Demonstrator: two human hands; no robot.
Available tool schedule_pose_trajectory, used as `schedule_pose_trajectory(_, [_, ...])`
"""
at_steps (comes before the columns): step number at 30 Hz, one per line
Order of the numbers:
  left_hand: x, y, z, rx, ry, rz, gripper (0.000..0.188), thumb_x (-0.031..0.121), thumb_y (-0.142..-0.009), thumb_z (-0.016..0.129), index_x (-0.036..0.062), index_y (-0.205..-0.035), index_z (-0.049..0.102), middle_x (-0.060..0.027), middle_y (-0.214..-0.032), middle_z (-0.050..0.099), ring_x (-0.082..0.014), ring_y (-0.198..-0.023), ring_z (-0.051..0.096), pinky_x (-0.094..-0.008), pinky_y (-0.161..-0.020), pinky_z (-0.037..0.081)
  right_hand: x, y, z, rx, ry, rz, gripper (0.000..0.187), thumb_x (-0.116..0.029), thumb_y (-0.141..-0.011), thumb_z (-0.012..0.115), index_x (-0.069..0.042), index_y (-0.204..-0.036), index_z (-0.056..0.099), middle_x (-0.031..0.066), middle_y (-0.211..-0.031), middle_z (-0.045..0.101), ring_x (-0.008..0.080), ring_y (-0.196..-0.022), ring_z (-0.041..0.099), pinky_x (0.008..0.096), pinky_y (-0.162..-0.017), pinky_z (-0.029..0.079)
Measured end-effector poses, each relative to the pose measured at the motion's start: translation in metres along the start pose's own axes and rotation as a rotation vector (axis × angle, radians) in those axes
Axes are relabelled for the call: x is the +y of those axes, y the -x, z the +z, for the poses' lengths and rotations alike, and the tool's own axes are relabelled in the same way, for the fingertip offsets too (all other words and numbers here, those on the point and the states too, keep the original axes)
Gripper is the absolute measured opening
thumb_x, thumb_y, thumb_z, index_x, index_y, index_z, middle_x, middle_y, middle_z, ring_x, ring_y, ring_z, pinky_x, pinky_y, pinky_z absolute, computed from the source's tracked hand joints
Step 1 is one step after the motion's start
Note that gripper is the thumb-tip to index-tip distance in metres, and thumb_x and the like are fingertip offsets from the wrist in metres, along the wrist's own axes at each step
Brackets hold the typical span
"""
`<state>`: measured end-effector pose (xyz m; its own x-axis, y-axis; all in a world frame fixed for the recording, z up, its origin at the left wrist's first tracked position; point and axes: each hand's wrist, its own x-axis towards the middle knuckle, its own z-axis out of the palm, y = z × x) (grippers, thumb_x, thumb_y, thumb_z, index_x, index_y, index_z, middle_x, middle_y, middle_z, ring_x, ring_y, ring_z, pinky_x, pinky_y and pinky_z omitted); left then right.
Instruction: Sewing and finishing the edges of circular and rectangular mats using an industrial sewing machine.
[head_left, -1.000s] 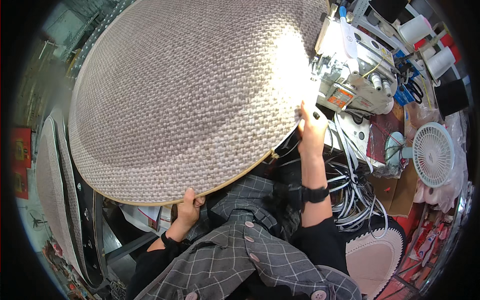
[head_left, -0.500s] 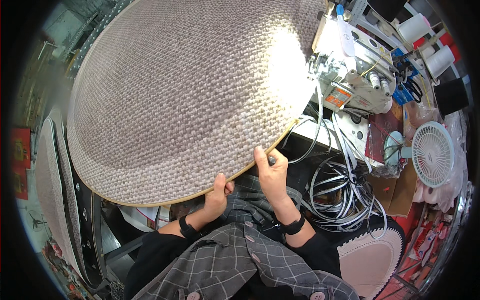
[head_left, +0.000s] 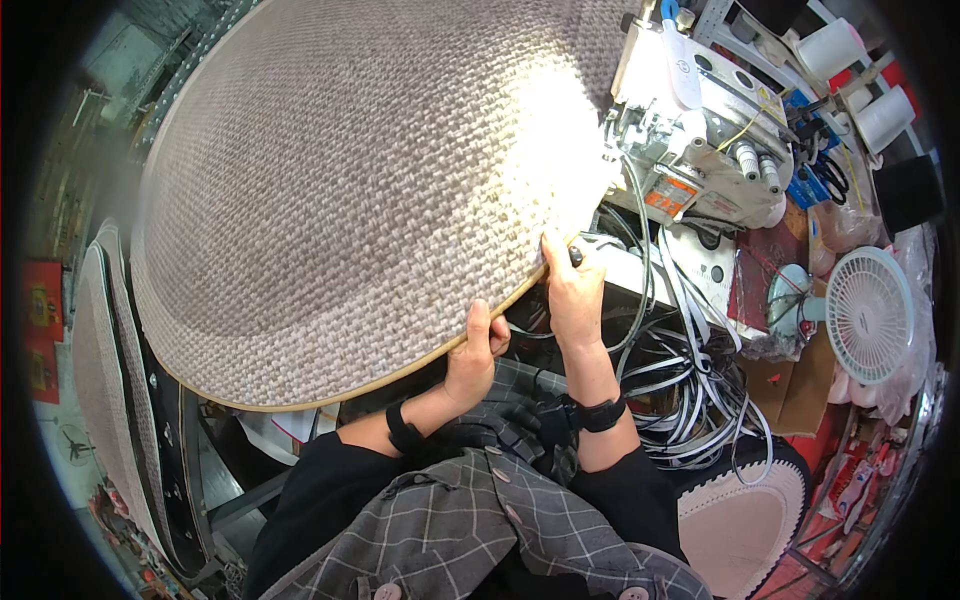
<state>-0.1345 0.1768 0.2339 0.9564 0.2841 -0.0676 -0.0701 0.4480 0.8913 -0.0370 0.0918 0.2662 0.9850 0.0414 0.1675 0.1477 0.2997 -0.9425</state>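
Note:
A large round-edged woven mat in beige and grey spreads across the middle, with a tan binding along its near rim. My left hand pinches that rim, thumb on top and fingers curled beneath. Farther right and closer to the sewing machine, my right hand also grips the edge, thumb on the weave. From the right fist pokes the dark rounded end of a small object; the rest of it is hidden. Bright lamp light falls on the mat beside the machine's needle area.
Loops of black and white strip hang and heap below the machine. At the right are a small white fan, thread cones and black-handled scissors. More mats stand at the left; a pale pink pad lies lower right.
Both hands have moved right and away from me along the mat's edge, toward the machine, still gripping. The mat's near edge has shifted slightly with them.

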Motion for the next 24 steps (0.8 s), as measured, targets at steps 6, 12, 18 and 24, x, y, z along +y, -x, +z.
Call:
schedule_pose_trajectory(6, [0.001, -0.014, 0.016, -0.045, -0.001, -0.021, 0.042, 0.039, -0.095, 0.030, 0.0092, -0.068, 0.040, 0.0017, -0.055, 0.030, -0.0075, -0.049, 0.024, -0.0223, -0.045, 0.020, -0.002, -0.023, -0.006, 0.007, 0.184, -0.143, 0.021, -0.011, -0.084, 0.053, 0.006, -0.071, 0.053, 0.0031, -0.056, 0.048, 0.0079, -0.053, 0.039, 0.0260, -0.049, 0.033])
schedule_pose_trajectory(12, [0.004, -0.026, 0.029, -0.045, -0.033, -0.038, 0.043, 0.041, -0.095, 0.030, 0.0093, -0.067, 0.040, 0.0025, -0.055, 0.029, -0.0072, -0.048, 0.023, -0.0220, -0.045, 0.019, 0.000, -0.038, -0.008, 0.023, 0.250, -0.125, 0.019, -0.011, -0.085, 0.055, 0.000, -0.069, 0.054, -0.0045, -0.065, 0.049, 0.0036, -0.059, 0.037, 0.0218, -0.052, 0.030])
schedule_pose_trajectory(18, [0.022, -0.020, 0.013, -0.215, -0.059, -0.115, 0.044, 0.039, -0.096, 0.028, 0.0014, -0.099, 0.051, 0.0025, -0.057, 0.033, -0.0059, -0.050, 0.025, -0.0201, -0.046, 0.023, -0.003, -0.037, 0.003, 0.104, 0.266, -0.122, 0.019, -0.011, -0.085, 0.054, 0.001, -0.070, 0.054, -0.0047, -0.064, 0.048, 0.0043, -0.060, 0.038, 0.0215, -0.054, 0.032])
schedule_pose_trajectory(24, [0.049, 0.065, -0.133, 0.425, 0.099, 0.191, 0.050, 0.041, -0.093, 0.030, 0.0023, -0.124, 0.039, -0.0135, -0.118, 0.050, -0.0267, -0.103, 0.052, -0.0390, -0.088, 0.043, -0.005, -0.026, 0.009, 0.214, 0.223, -0.140, 0.020, -0.011, -0.083, 0.052, 0.002, -0.068, 0.052, -0.0006, -0.061, 0.050, 0.0072, -0.057, 0.041, 0.0243, -0.052, 0.036])
